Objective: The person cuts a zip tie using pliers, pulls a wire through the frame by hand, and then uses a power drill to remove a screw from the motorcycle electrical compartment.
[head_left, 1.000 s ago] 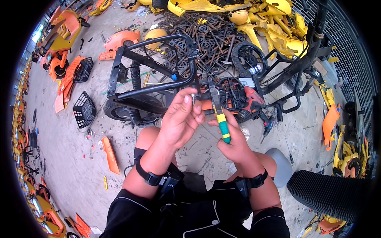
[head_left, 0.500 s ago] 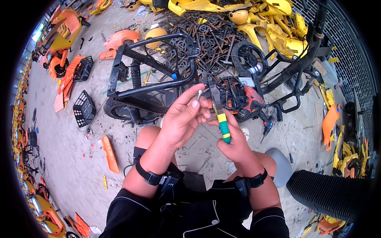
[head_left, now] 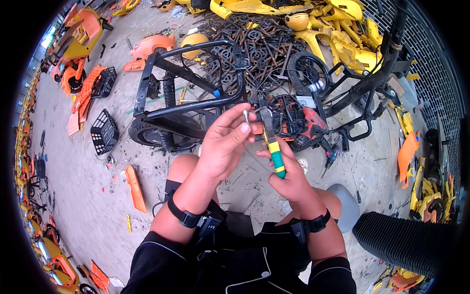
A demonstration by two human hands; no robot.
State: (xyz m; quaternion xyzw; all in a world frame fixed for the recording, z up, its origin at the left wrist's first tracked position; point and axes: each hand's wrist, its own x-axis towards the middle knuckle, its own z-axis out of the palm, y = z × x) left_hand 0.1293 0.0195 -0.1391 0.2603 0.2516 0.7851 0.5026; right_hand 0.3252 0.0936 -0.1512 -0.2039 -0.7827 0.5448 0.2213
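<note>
Concrete yard, scrap everywhere. Your left hand (head_left: 223, 147) pinches a small bolt (head_left: 246, 116) at its fingertips; right hand (head_left: 289, 176) is wrapped around pliers (head_left: 272, 144) just beside it. Steady both wrists first.

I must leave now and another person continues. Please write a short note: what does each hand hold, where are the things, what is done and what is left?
Left hand: pinches a small metal bolt upright between thumb and fingertips.
Right hand: grips pliers with a yellow and green handle, head pointing up beside the bolt.
Things: black bike frame lies on the concrete just ahead; a red power drill rests on the ground right of it.
Done: the bolt is free in the hand.
Left: cannot tell from this view where the bolt belongs.
</note>
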